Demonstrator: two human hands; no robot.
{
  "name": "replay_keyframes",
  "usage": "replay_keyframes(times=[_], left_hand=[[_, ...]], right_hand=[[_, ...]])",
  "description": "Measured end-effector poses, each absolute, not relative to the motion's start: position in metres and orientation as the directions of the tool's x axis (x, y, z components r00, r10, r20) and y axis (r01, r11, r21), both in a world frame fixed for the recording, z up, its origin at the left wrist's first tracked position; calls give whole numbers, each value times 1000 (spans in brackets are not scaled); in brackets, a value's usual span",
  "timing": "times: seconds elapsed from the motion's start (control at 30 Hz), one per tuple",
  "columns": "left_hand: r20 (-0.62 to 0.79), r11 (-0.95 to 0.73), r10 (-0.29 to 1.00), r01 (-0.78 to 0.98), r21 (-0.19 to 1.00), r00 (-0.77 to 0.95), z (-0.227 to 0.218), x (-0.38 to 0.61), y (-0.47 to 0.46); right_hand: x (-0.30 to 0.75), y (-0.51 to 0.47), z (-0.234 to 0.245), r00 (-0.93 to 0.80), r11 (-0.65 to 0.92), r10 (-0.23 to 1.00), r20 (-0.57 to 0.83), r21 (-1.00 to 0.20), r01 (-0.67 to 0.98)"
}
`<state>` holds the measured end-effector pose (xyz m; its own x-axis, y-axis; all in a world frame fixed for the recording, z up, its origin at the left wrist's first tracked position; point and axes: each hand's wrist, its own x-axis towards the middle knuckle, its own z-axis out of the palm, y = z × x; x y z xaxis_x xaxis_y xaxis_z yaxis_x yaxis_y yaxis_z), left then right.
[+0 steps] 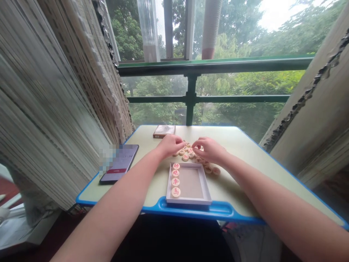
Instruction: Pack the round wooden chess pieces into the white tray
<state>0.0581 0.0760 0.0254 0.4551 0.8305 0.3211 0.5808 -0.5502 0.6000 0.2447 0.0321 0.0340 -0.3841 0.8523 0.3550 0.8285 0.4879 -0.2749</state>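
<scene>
My left hand (171,146) is at the left side of a loose pile of xiangqi pieces (185,157), its fingers curled together; whether a piece is in them is hidden. On the pile's right side, my right hand (209,149) arches over the pieces with fingers bent and apart, fingertips close to or touching some of them. The pieces are round, pale wooden discs, several with red characters. Nearer to me lies an open shallow white box (206,185). Along its left wall runs a column of several red-character pieces (176,182), face up.
A flat, closed box (164,131) lies at the table's far edge. To the left is a tablet (120,165) with its screen lit. The pale table (237,140) has a blue rim and a front groove. Curtains (62,72) and a green railing (218,66) stand around it.
</scene>
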Motion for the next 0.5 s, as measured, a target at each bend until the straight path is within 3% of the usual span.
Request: replay_keyframes(times=[0.13,0.4,0.5], left_hand=[[337,-550,833,590,591,438,25,57,78],[327,-554,830,600,577,452,25,57,78],[324,-554,830,604,574,454,23,57,79]], right_hand=[[250,40,24,-464,531,842,274,-275,802],[250,43,22,-407,470,871,274,-225,854],[248,40,24,-438,512,850,293,-265,817]])
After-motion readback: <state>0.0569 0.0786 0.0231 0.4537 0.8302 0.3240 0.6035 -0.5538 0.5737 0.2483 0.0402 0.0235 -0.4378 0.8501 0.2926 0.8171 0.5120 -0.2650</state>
